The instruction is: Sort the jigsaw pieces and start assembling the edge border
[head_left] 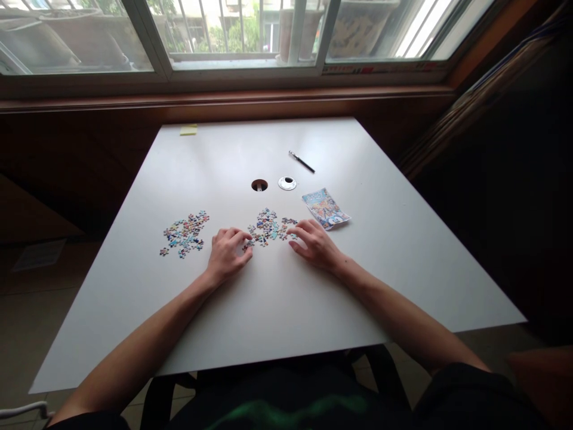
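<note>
A loose pile of small jigsaw puzzle pieces lies between my two hands on the white table. At its left edge rests my left hand, fingers curved and thumb apart, with a few pieces showing in the gap. My right hand is at the pile's right edge, its fingers bent and spread from the thumb near some pieces. Neither hand visibly grips a piece. Further left sits a second group of puzzle pieces, apart from the first. Just beyond my right hand is a colourful printed picture sheet, slightly creased.
A black pen lies toward the back. Near the middle are a round cable hole and its silver cover. Yellow sticky notes are at the far left edge. A window stands behind the table.
</note>
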The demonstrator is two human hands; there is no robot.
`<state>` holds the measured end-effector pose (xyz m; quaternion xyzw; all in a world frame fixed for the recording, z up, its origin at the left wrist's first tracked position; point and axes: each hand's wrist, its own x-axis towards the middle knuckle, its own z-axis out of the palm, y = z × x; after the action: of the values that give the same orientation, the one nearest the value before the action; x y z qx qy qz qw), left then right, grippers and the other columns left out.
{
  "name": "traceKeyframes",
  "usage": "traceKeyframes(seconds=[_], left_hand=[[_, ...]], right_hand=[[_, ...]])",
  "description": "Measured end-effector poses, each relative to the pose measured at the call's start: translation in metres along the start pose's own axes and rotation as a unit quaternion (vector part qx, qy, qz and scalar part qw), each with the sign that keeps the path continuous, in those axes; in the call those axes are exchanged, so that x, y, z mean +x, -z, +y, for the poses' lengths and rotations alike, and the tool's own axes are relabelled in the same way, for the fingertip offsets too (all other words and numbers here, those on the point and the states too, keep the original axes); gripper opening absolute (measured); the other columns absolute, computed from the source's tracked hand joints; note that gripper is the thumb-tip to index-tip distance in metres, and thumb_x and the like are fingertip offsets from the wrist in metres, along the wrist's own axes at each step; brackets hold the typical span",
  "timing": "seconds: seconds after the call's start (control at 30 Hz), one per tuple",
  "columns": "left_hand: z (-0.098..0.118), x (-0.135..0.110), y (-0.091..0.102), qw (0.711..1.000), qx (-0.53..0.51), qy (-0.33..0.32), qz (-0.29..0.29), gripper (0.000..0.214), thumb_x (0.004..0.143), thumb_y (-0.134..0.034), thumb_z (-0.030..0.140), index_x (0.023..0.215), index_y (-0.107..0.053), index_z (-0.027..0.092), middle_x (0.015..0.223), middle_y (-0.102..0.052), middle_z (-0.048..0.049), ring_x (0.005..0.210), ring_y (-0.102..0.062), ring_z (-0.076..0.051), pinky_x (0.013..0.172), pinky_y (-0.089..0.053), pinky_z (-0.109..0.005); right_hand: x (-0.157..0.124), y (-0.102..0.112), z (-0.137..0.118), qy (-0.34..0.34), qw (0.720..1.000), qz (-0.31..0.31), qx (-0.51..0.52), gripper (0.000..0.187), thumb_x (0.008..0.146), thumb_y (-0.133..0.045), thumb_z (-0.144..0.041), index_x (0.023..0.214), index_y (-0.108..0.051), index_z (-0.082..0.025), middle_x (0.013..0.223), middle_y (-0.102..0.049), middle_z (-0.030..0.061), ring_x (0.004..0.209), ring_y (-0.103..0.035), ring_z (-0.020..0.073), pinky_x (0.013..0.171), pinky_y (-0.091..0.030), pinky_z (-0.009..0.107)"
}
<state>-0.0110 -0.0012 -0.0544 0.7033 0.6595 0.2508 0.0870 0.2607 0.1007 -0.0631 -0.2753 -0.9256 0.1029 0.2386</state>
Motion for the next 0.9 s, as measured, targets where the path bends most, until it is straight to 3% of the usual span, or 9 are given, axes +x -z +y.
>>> traceKeyframes(seconds=[0.1,0.23,0.37,0.5,0.67,0.77,0.9], left_hand=[[-0.001,0.000,-0.001,1.000,0.002,-0.005,0.002,0.017,0.086,-0.063,0.029,0.101,-0.069,0.027,0.106,-0.068,-0.0049,0.106,-0.054,-0.028,0.090,-0.039,-0.043],[-0.001,0.000,-0.002,1.000,-0.001,-0.011,0.004,0.016,0.086,-0.062,0.029,0.101,-0.069,0.027,0.105,-0.068,-0.0052,0.105,-0.054,-0.028,0.091,-0.040,-0.043],[0.000,0.000,-0.002,1.000,-0.001,-0.010,0.001,0.015,0.087,-0.063,0.029,0.100,-0.069,0.026,0.106,-0.068,-0.0049,0.105,-0.054,-0.028,0.091,-0.039,-0.044],[0.000,0.000,-0.001,1.000,-0.003,-0.013,-0.004,0.014,0.087,-0.062,0.029,0.099,-0.069,0.026,0.107,-0.068,-0.0047,0.107,-0.053,-0.028,0.091,-0.039,-0.044],[0.000,-0.001,0.000,0.999,-0.019,-0.032,0.008,0.012,0.087,-0.061,0.027,0.095,-0.069,0.025,0.107,-0.069,-0.0050,0.106,-0.054,-0.026,0.095,-0.041,-0.043],[0.000,-0.003,0.000,0.994,-0.046,-0.095,0.015,0.010,0.088,-0.059,0.023,0.090,-0.069,0.024,0.105,-0.071,-0.0041,0.107,-0.056,-0.024,0.099,-0.042,-0.041],[0.001,-0.006,-0.002,0.969,-0.066,-0.234,-0.053,0.020,0.091,-0.056,0.018,0.101,-0.070,0.026,0.112,-0.074,-0.0017,0.118,-0.057,-0.021,0.103,-0.042,-0.038]], right_hand=[[0.001,-0.004,-0.013,0.065,0.996,-0.038,-0.036,0.047,0.094,-0.059,-0.033,0.139,-0.055,-0.022,0.134,-0.059,0.0138,0.123,-0.045,0.0326,0.104,-0.038,0.048],[0.001,-0.008,-0.019,0.108,0.990,-0.078,-0.037,0.055,0.095,-0.058,-0.034,0.148,-0.048,-0.023,0.138,-0.060,0.0115,0.128,-0.042,0.0334,0.104,-0.035,0.049],[0.002,-0.008,-0.015,0.111,0.992,-0.066,-0.010,0.047,0.096,-0.056,-0.031,0.142,-0.054,-0.021,0.128,-0.066,0.0116,0.121,-0.049,0.0302,0.100,-0.037,0.045],[0.003,-0.009,-0.013,0.131,0.989,-0.041,0.050,0.028,0.097,-0.052,-0.023,0.122,-0.065,-0.022,0.114,-0.072,0.0089,0.107,-0.059,0.0216,0.097,-0.038,0.040],[0.003,-0.006,-0.015,0.160,0.984,-0.036,0.074,0.021,0.098,-0.052,-0.018,0.109,-0.069,-0.024,0.104,-0.076,0.0053,0.107,-0.058,0.0204,0.097,-0.038,0.038],[0.003,-0.004,-0.019,0.172,0.980,-0.060,0.084,0.024,0.097,-0.050,-0.015,0.108,-0.069,-0.025,0.105,-0.076,0.0040,0.108,-0.056,0.0208,0.096,-0.039,0.038],[0.002,-0.005,-0.029,0.189,0.973,-0.074,0.106,0.029,0.095,-0.046,-0.010,0.106,-0.069,-0.024,0.105,-0.076,0.0031,0.104,-0.055,0.0208,0.092,-0.041,0.038]])
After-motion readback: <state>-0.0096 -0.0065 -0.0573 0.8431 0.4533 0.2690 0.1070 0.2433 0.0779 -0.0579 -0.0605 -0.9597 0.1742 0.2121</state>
